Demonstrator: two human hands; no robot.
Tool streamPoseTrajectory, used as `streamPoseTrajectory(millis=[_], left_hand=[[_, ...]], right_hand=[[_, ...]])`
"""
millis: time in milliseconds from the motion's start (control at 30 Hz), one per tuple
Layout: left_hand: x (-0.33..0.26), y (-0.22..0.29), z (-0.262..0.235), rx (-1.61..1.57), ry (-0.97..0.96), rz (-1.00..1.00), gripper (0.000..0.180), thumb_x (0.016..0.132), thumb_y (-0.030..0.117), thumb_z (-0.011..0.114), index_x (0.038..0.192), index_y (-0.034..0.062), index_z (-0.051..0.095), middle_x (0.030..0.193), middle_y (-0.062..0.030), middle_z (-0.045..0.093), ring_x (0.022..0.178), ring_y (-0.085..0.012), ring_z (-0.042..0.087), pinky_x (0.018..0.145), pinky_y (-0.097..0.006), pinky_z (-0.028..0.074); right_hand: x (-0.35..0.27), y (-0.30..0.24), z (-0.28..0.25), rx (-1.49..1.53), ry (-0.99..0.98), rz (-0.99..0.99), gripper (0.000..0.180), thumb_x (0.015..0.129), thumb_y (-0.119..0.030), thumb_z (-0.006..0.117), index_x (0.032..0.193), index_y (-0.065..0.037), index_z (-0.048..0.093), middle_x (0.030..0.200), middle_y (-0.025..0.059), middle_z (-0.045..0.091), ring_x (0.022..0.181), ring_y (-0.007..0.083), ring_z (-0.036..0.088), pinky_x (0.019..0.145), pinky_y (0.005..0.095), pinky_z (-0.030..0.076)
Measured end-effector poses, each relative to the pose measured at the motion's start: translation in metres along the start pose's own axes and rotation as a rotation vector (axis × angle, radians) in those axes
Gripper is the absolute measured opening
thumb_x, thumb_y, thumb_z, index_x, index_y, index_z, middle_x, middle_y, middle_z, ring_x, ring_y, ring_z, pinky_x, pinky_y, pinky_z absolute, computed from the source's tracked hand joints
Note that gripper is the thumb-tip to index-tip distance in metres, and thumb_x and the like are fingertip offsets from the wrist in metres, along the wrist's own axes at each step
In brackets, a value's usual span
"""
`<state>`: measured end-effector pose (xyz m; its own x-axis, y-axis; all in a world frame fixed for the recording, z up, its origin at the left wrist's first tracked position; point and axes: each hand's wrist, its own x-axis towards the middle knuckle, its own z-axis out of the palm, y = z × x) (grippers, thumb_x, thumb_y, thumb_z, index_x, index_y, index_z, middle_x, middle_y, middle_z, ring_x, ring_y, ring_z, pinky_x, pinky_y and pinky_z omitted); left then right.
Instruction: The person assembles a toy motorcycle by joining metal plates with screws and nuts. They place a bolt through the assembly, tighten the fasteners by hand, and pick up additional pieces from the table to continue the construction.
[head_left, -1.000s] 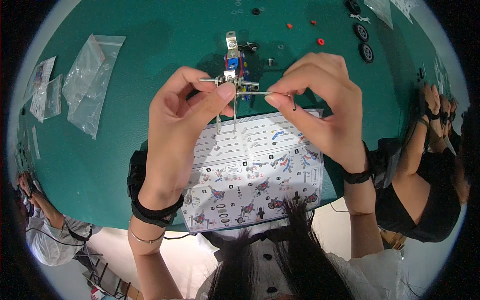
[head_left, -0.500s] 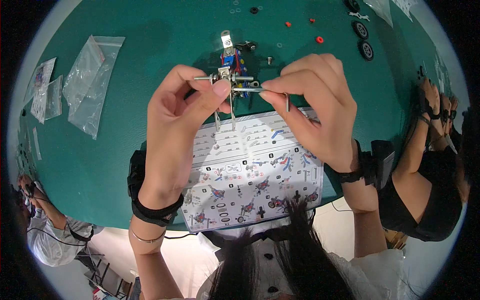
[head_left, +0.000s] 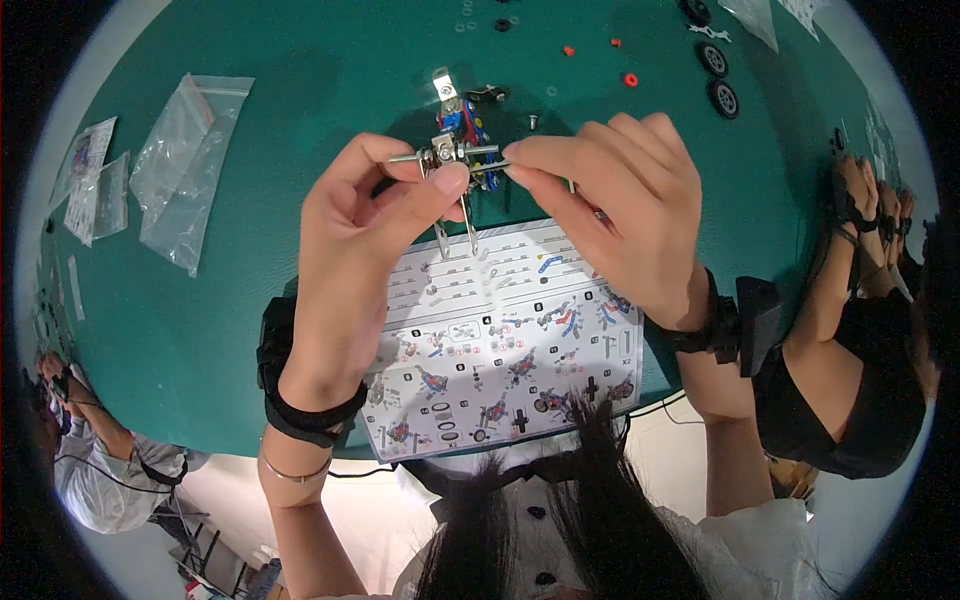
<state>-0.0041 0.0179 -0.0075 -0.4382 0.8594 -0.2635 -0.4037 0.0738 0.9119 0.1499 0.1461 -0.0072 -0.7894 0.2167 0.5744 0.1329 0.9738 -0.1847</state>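
Observation:
My left hand (head_left: 358,225) is closed on a metal model assembly (head_left: 446,150), with a threaded rod, nuts and two long strips pointing down toward me. Blue, red and yellow parts (head_left: 458,120) show on its far side. Between the thumb and fingers of my right hand (head_left: 630,205) is a thin L-shaped hex key (head_left: 492,168), its long arm reaching to the assembly beside my left thumb. Most of the key lies behind my right fingers. Where its tip meets the assembly is hidden.
A printed instruction sheet (head_left: 520,350) lies under my hands. Clear plastic bags (head_left: 185,170) are at left. Far off lie red pieces (head_left: 630,80), a screw (head_left: 533,122), black wheels (head_left: 724,99) and a small wrench (head_left: 709,33). Another person's arm (head_left: 838,270) is at right.
My right hand has slid left along the hex key, so less of it shows and its fingertips are closer to the assembly. My left hand keeps its hold.

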Motion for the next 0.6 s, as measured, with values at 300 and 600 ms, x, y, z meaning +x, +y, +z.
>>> streamPoseTrajectory(millis=[300, 600], left_hand=[[0.0, 0.001, 0.001, 0.058, 0.047, -0.01, 0.023, 0.079, 0.01, 0.074, 0.086, 0.006, 0.053, 0.083, -0.0054, 0.062, 0.074, -0.0103, 0.06, 0.071, -0.022, 0.045], [0.0, 0.003, 0.001, 0.076, 0.043, -0.013, 0.024, 0.079, 0.008, 0.074, 0.086, 0.0052, 0.051, 0.083, -0.0062, 0.062, 0.075, -0.0112, 0.06, 0.071, -0.023, 0.046]], right_hand=[[0.002, -0.008, -0.002, 0.063, -0.019, 0.07, 0.019, 0.076, -0.011, 0.069, 0.095, -0.007, 0.064, 0.074, 0.0029, 0.053, 0.066, 0.021, 0.05, 0.06, 0.0326, 0.037], [0.005, -0.019, -0.01, 0.581, -0.143, 0.401, 0.024, 0.094, -0.01, 0.048, 0.109, 0.0, 0.064, 0.07, 0.0074, 0.047, 0.061, 0.0143, 0.043, 0.057, 0.0258, 0.033]])
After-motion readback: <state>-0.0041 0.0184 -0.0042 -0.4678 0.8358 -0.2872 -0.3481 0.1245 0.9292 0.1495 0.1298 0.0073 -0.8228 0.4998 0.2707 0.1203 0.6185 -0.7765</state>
